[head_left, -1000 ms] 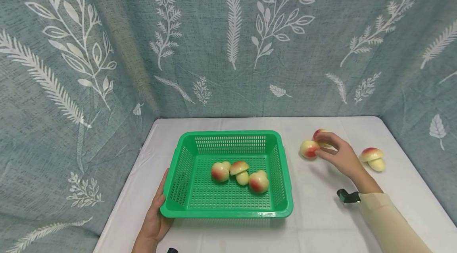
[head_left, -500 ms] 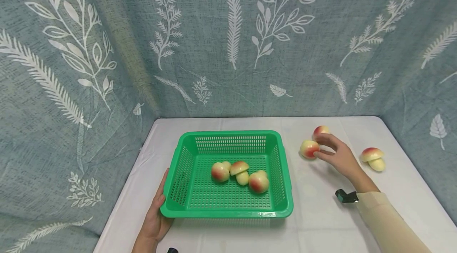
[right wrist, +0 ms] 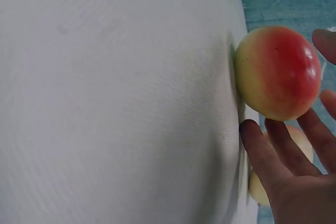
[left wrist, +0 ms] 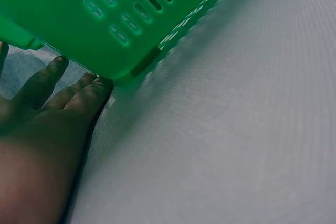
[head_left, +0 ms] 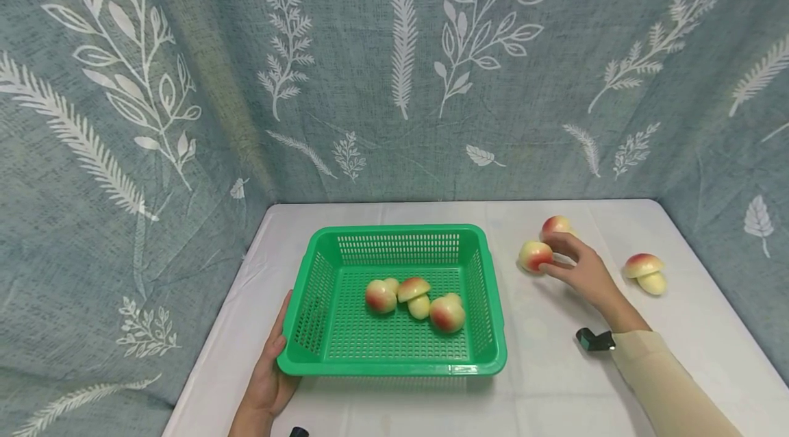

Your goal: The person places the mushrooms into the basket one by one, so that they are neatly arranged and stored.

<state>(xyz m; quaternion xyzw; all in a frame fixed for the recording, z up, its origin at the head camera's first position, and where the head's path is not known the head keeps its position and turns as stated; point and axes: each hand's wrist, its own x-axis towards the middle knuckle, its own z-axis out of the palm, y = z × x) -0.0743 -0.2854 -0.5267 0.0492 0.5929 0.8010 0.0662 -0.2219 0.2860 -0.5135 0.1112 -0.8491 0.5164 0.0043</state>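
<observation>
Red and yellow, the glossy mushroom (head_left: 533, 256) right of the basket (head_left: 394, 370) looks light, stiff, slippery; best pinched across its cap. Right hand (head_left: 584, 274) spreads its fingers round it, pinch unclear; left hand (head_left: 269, 375) touches the basket, fingers straight.

The shiny red and yellow mushroom (head_left: 533, 256) next to the right hand (head_left: 579, 271) has room on its left, where a hand could pass over the white table (head_left: 533, 348) to the green plastic basket with holes (head_left: 388, 370). The right hand blocks its right side, and another red and yellow mushroom (head_left: 555, 224) sits close behind. A third red and yellow mushroom (head_left: 644, 267), farther right, can be reached from the front. The left hand (head_left: 268, 375) blocks the basket's left side. The top is open, but three red and yellow mushrooms (head_left: 414, 289) lie in the middle. A blue-grey leafy cloth wall (head_left: 382, 173) blocks the back
</observation>
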